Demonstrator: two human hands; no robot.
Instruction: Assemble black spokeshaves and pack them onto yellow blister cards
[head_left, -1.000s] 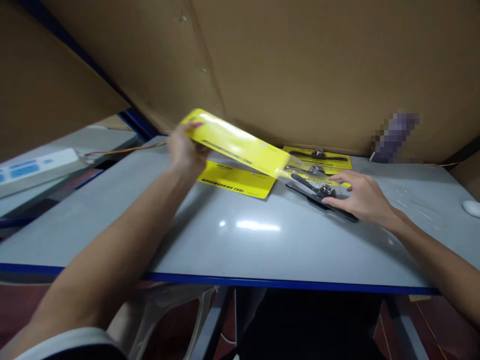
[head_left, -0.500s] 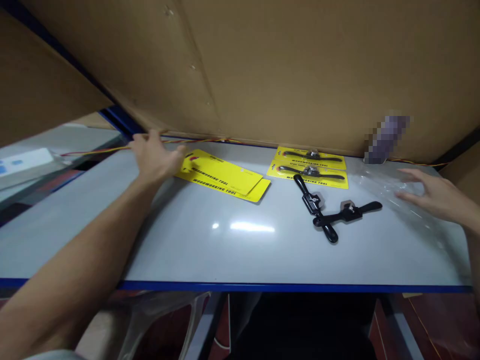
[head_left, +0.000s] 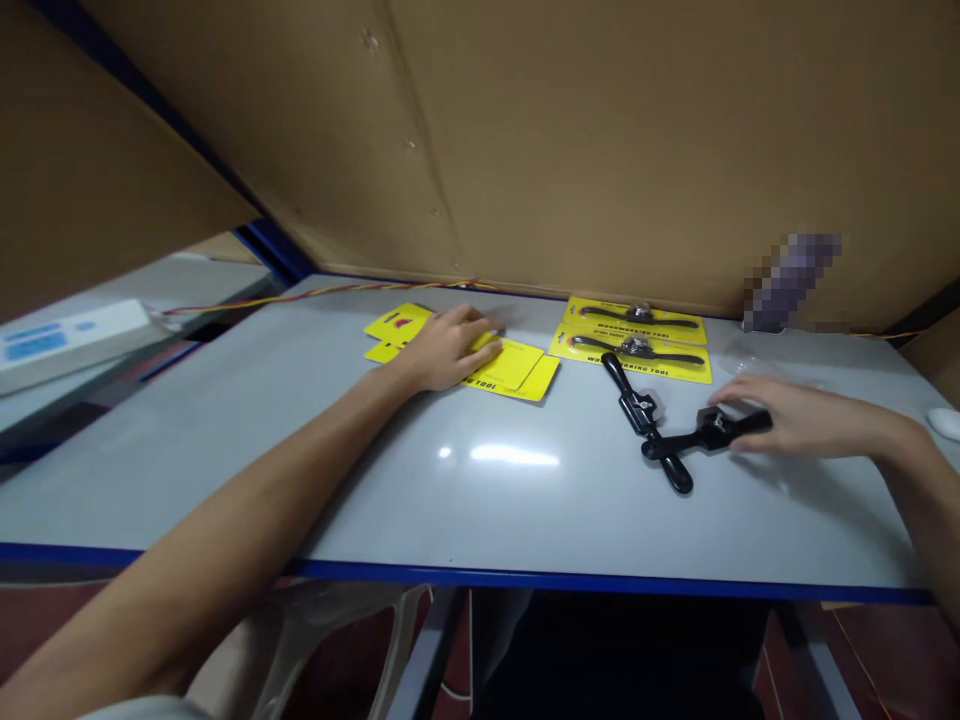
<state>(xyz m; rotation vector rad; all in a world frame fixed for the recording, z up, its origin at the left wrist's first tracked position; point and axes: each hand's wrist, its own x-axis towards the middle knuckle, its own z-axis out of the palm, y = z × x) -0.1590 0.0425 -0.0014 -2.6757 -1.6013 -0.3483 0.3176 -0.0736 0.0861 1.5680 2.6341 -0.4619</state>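
Note:
My left hand (head_left: 450,348) lies palm down across two overlapping yellow cards (head_left: 529,370) printed with "tool", its fingers loosely spread over them. At the right, my right hand (head_left: 787,415) has its thumb and fingers around the right part of a black spokeshave (head_left: 686,440), which still rests on the table. That spokeshave's left end crosses over a second black spokeshave (head_left: 637,410), lying slantwise. Behind them are two more spokeshaves, each fixed on a yellow card: a rear one (head_left: 660,318) and a front one (head_left: 667,355).
A brown board (head_left: 562,150) rises along the back of the grey table (head_left: 375,480). Red and yellow wires (head_left: 300,294) run at its foot. A white box (head_left: 75,340) lies at the far left. Clear plastic (head_left: 742,360) and a blurred-out purple item (head_left: 791,280) are at the back right.
My left hand has moved right, from the cards' left end onto their middle. My right hand has left the clear plastic and come left to the spokeshave. The view has shifted slightly.

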